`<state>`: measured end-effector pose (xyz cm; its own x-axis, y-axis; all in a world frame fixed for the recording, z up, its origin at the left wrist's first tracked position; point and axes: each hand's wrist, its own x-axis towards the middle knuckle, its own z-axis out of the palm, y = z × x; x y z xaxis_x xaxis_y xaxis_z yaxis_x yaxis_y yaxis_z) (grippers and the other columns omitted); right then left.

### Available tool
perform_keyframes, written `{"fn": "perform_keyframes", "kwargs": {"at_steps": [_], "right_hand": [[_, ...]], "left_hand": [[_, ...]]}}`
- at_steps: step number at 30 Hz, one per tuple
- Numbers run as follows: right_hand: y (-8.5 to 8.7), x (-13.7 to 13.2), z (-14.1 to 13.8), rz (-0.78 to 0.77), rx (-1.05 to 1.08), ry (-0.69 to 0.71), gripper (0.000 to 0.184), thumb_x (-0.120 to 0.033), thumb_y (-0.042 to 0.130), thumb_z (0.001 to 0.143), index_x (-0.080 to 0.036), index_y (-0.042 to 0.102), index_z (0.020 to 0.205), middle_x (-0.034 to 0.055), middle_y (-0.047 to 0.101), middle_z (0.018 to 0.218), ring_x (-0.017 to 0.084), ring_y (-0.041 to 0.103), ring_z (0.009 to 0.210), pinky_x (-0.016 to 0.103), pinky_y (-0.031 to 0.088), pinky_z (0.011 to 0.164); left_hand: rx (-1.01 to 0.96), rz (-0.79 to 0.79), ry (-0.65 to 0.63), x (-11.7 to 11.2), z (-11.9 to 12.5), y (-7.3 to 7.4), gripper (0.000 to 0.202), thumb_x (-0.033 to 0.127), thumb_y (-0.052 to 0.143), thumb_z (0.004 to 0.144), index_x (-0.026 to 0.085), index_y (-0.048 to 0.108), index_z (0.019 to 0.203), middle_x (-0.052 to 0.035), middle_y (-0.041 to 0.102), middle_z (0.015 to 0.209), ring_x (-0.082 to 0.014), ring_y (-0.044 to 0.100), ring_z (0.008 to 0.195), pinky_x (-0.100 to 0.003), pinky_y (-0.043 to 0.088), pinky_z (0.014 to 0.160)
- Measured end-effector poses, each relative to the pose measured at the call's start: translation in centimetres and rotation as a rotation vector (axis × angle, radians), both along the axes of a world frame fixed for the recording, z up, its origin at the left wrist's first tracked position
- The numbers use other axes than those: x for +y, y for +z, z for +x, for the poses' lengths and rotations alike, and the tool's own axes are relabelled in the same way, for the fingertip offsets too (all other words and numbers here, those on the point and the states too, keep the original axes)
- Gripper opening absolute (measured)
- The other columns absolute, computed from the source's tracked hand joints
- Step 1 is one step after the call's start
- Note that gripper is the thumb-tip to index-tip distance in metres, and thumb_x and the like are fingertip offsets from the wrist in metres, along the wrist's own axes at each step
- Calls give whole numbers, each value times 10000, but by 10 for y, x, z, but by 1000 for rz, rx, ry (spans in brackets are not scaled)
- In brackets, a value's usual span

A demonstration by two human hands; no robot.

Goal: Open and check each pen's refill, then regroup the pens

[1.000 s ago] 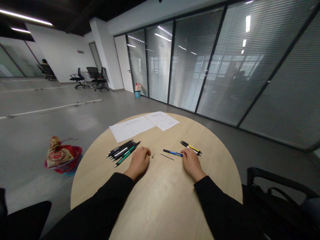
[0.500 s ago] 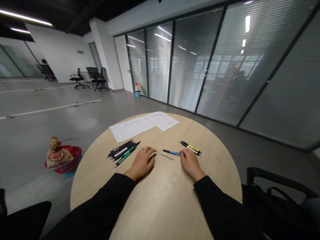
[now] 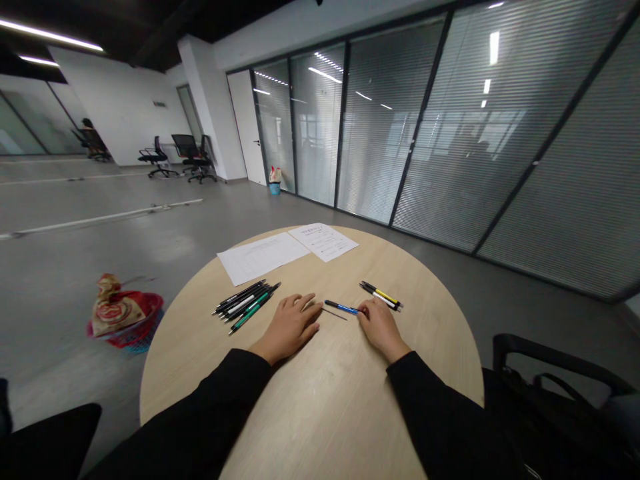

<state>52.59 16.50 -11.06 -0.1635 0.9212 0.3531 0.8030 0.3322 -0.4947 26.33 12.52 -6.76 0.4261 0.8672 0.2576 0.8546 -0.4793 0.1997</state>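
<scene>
Left hand (image 3: 289, 327) is poising open at the thin rod (image 3: 335, 314); right hand (image 3: 381, 327) is pinching the blue pen (image 3: 341, 307).
Near side: left hand is sitting palm down, fingers spread, gripping nothing visible; fingertips are overlapping the rod's left end, can't tell if touching. Right hand is closing its fingertips on the pen's right end, pen lying low over the bench (image 3: 320, 407), rod just on its near side. Judgement: rod is looking thin and prone to rolling, so thumb-and-index from above should be beating a sweep; right hand should be keeping the pen steady. Beyond, a pen bundle (image 3: 245, 305) is lying left, a yellow pen (image 3: 387, 296) right; two paper sheets (image 3: 263, 257) are lying farthest.
</scene>
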Motion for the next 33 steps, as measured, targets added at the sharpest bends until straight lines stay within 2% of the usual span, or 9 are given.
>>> {"fn": "perform_keyframes", "kwargs": {"at_steps": [8,13,15,19,23,28,33], "right_hand": [[-2,1,0,5,-32,1,87,-168,591,863,-192,655,811,63,617,872,219,574,916,307,425,834],[0,1,0,-1,-30,-1,84,-161,592,862,-193,645,805,60,624,852,215,577,902,296,422,824],[0,1,-1,-2,-28,-3,81,-163,597,858,-195,644,800,60,625,850,214,577,902,293,421,826],[1,1,-1,-10,-27,-1,85,-172,592,865,-193,643,801,62,622,856,214,576,908,292,420,831],[2,0,-1,-24,-36,3,67,-166,601,859,-188,652,823,63,621,859,215,574,902,297,420,830],[4,-1,-1,-37,-43,12,83,-139,608,841,-191,668,867,62,620,880,212,572,903,294,420,830],[2,-1,0,-31,-38,18,85,-138,598,851,-193,660,866,67,621,897,215,575,919,301,424,855]], "left_hand": [[33,40,-2,1,3,-2,361,390,545,927,351,603,1282,-77,476,1482,-353,403,1316,-591,238,1115],[24,53,-33,3,5,0,226,334,499,951,261,650,1102,-104,549,1344,-299,446,1240,-503,327,1079],[0,51,-33,4,4,-1,234,308,486,956,244,636,1124,-116,565,1298,-283,466,1207,-472,365,1050],[26,53,-37,6,4,-4,280,271,507,951,275,632,1202,-97,539,1375,-293,436,1253,-488,348,1066],[57,41,-57,7,5,-2,225,275,492,968,257,697,1059,-91,594,1303,-297,453,1218,-484,384,1022],[55,68,-121,8,7,2,234,239,481,976,206,692,880,-101,641,1158,-258,508,1089,-415,446,912],[89,149,-167,11,10,-4,253,208,457,990,171,651,831,-98,653,1033,-233,524,968,-382,454,839]]}}
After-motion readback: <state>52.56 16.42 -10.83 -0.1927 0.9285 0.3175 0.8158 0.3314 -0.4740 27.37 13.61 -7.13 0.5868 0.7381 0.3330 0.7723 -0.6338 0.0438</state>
